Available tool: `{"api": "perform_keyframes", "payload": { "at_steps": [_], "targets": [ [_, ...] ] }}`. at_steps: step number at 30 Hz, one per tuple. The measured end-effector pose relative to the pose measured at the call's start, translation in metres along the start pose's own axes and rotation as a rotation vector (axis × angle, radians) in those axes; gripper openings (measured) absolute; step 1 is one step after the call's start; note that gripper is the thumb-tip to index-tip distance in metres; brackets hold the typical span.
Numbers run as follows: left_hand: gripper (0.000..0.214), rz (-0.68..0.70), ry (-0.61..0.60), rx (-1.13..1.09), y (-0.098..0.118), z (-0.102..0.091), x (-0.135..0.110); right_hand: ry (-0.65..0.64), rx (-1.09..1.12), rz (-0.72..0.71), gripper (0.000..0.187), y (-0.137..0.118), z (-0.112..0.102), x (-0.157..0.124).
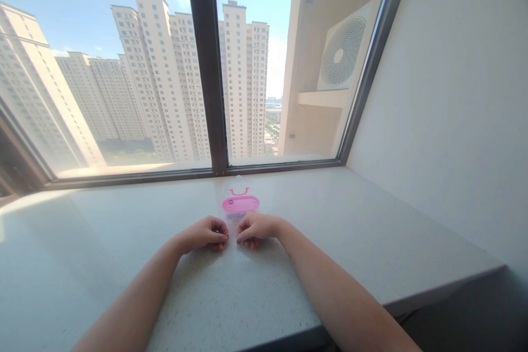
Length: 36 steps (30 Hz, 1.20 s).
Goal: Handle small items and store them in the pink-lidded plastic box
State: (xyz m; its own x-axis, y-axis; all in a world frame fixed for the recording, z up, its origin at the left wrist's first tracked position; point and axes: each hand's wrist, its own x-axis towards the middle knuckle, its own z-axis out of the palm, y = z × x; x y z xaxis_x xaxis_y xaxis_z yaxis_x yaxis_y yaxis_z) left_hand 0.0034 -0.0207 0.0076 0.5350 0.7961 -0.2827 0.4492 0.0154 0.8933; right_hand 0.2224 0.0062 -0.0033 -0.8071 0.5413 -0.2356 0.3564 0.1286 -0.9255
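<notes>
My left hand (212, 234) is closed in a pinch just above the pale windowsill, thumb against the fingers. Whatever it may hold is too small to make out. Facing it across a narrow gap, my right hand (252, 229) is pinched in the same way, its fingertips hiding anything between them. Right behind both hands lies a small pink oval box (243, 205), with a few tiny ring-like pieces inside at its left end. Its clear lid (237, 187) with a pink handle is tipped back toward the window.
The speckled white windowsill (124, 242) spreads to both sides. A dark-framed window (220, 162) rises at the back, and a white wall (433, 110) stands on the right. The sill's front edge (449, 287) runs along the lower right.
</notes>
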Motion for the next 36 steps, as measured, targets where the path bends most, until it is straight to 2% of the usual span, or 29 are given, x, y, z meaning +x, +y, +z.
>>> {"api": "perform_keyframes", "payload": {
  "at_steps": [36],
  "targets": [
    [0.027, 0.007, -0.006, -0.003, -0.0007, 0.0000, 0.0009, -0.017, -0.006, 0.000, 0.013, -0.0039, 0.0005, -0.0014]
  ]
}}
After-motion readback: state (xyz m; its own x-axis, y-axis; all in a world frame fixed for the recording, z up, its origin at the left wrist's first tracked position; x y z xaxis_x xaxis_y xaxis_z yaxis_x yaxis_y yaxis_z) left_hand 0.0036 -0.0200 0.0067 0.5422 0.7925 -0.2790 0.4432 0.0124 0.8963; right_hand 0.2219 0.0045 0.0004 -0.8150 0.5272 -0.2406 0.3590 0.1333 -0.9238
